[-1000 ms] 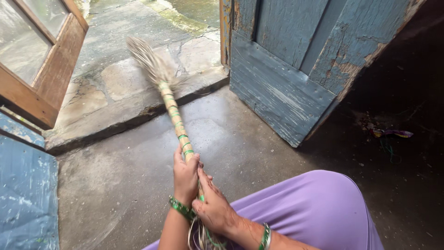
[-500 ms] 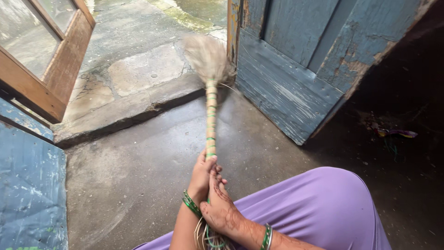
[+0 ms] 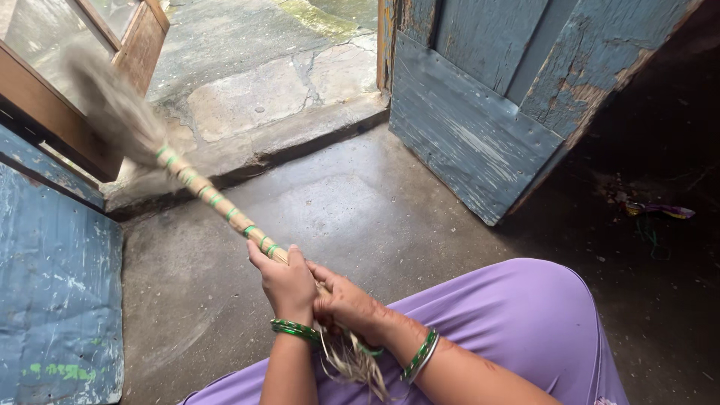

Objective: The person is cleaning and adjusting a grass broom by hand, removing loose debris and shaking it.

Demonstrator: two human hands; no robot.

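Both my hands grip a grass broom [image 3: 212, 198] by its bound handle, which is wrapped with green bands. My left hand [image 3: 284, 283] is higher on the handle; my right hand [image 3: 343, 303] closes around it just behind, near the loose frayed end. The blurred brush head [image 3: 112, 105] points up and left, over the stone threshold by the wooden-framed door. Green bangles sit on both wrists. My lap is covered in purple cloth [image 3: 510, 330].
A worn blue wooden door [image 3: 480, 112] stands open at the right. A wooden glazed door [image 3: 67, 67] and a blue panel [image 3: 52, 285] lie to the left. A stone step [image 3: 255, 146] leads outside. Small litter [image 3: 652, 214] lies in the dark right corner.
The broom head has swung from the middle of the threshold near the blue door over to the far left. My hands have turned with it.
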